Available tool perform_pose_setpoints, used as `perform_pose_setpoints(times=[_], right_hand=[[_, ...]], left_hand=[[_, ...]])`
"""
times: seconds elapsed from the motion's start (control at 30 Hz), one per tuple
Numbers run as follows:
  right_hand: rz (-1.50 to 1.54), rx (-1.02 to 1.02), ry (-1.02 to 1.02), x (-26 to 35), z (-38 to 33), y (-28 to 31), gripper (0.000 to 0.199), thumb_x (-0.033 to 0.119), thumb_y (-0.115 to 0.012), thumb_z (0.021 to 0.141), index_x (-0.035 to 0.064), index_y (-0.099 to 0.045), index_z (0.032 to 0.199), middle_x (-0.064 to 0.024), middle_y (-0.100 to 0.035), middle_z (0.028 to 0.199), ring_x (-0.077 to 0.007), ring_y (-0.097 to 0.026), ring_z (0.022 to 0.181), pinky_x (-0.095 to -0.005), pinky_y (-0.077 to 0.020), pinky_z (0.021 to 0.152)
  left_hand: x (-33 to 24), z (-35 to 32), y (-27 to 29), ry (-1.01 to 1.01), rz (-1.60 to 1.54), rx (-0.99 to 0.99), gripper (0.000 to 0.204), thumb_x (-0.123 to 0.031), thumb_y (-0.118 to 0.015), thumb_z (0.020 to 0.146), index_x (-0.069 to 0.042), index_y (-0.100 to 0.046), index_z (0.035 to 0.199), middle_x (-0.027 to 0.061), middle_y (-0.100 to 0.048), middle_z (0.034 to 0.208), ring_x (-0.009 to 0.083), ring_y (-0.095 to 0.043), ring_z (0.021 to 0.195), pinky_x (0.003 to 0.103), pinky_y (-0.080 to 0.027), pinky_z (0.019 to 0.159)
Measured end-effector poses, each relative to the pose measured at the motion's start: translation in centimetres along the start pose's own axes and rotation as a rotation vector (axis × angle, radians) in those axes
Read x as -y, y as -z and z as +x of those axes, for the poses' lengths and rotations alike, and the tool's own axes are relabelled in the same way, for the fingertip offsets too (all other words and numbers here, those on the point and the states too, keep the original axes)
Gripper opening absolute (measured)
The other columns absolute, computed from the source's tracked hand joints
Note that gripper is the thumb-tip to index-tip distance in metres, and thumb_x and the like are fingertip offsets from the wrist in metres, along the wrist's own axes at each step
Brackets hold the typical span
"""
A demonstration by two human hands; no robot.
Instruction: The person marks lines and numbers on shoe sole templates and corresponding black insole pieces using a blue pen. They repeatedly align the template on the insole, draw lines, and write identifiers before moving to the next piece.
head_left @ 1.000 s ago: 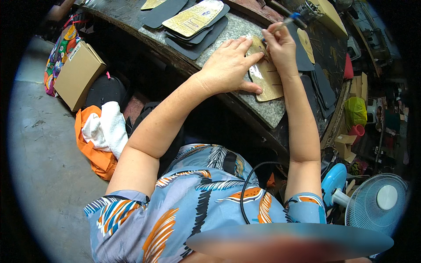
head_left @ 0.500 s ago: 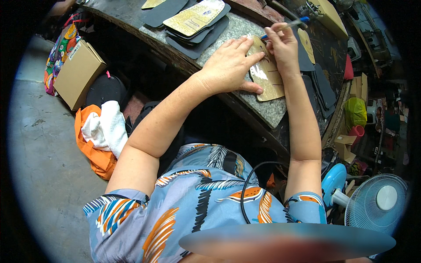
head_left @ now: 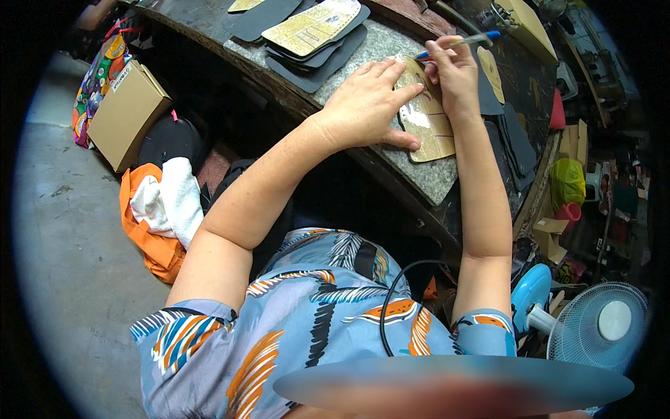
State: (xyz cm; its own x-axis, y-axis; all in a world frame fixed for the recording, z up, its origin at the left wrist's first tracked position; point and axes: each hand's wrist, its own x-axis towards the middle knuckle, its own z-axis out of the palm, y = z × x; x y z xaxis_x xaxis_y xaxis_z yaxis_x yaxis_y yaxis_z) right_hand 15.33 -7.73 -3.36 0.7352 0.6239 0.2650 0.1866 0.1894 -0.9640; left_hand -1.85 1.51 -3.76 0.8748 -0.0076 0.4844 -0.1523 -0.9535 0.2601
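Note:
A shiny tan, sole-shaped template [head_left: 427,126] with slits lies on the speckled stone slab [head_left: 431,183]. A dark edge shows along its left side. My left hand [head_left: 366,105] presses on its left part, fingers stretched and thumb spread. My right hand [head_left: 455,77] pinches a clear pen with a blue end [head_left: 478,39], its tip down at the template's far edge. Left of my hands, a gold template [head_left: 314,28] tops a stack of dark grey cut pieces [head_left: 322,75].
More dark grey pieces [head_left: 515,140] and a narrow yellowish template [head_left: 490,73] lie right of my right forearm. A cardboard carton [head_left: 129,115] and an orange bag with white cloth [head_left: 150,241] stand at left. A fan [head_left: 597,325] is at lower right.
The pen's blue rear end has swung slightly right and shows more sharply. My left hand still presses the template in the same place.

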Motion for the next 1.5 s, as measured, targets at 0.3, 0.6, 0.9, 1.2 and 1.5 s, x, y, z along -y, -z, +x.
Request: perform_pose_setpoints(times=[0.3, 0.6, 0.9, 1.2, 1.5], right_hand=[[0.213, 0.0, -0.281, 1.3, 1.2, 1.5, 0.014, 0.016, -0.061, 0.094, 0.009, -0.052, 0.103, -0.0078, -0.062, 0.087, -0.0168, -0.067, 0.075, -0.0268, -0.0583, 0.065], [0.011, -0.077, -0.008, 0.2, 0.7, -0.3, 0.014, 0.014, -0.062, 0.092, 0.0089, -0.05, 0.097, -0.0041, -0.061, 0.07, -0.0065, -0.056, 0.05, -0.018, -0.0407, 0.041], [-0.185, -0.047, -0.002, 0.4, 0.3, -1.1, 0.012, 0.015, -0.06, 0.094, 0.0106, -0.049, 0.096, -0.0034, -0.06, 0.073, -0.0055, -0.055, 0.054, -0.0178, -0.0417, 0.043], [-0.231, -0.026, 0.065, 0.5, 0.2, -1.2, 0.011, 0.014, -0.062, 0.093, 0.0122, -0.052, 0.097, -0.0003, -0.057, 0.07, -0.0055, -0.055, 0.054, -0.0167, -0.04, 0.044], [-0.287, 0.064, 0.142, 0.2, -0.1, -1.7, 0.01, 0.013, -0.063, 0.092, 0.0112, -0.053, 0.094, 0.0011, -0.056, 0.074, -0.0041, -0.055, 0.056, -0.0172, -0.041, 0.046]], left_hand=[[0.0, -0.1, -0.1, -0.001, 0.001, -0.005, 0.081, -0.062, -0.068, 0.072, -0.009, -0.053, 0.131, 0.0268, -0.044, 0.137, 0.0399, -0.039, 0.131, 0.046, -0.03, 0.11], [0.0, -0.1, -0.3, 0.015, -0.003, -0.01, 0.088, -0.065, -0.068, 0.07, -0.005, -0.049, 0.132, 0.0258, -0.044, 0.137, 0.0384, -0.039, 0.132, 0.046, -0.03, 0.11], [0.1, 0.0, -0.1, 0.023, 0.011, 0.025, 0.094, -0.066, -0.068, 0.069, 0.002, -0.048, 0.13, 0.0253, -0.042, 0.139, 0.0365, -0.035, 0.135, 0.045, -0.028, 0.112], [-0.2, -0.3, -0.1, 0.061, 0.063, -0.044, 0.089, -0.071, -0.066, 0.067, -0.008, -0.053, 0.128, 0.0283, -0.044, 0.136, 0.0445, -0.034, 0.133, 0.05, -0.024, 0.112], [0.2, -0.4, -0.1, 0.087, 0.09, 0.073, 0.084, -0.067, -0.062, 0.074, -0.013, -0.048, 0.136, 0.0247, -0.041, 0.141, 0.0407, -0.034, 0.135, 0.047, -0.026, 0.113]])
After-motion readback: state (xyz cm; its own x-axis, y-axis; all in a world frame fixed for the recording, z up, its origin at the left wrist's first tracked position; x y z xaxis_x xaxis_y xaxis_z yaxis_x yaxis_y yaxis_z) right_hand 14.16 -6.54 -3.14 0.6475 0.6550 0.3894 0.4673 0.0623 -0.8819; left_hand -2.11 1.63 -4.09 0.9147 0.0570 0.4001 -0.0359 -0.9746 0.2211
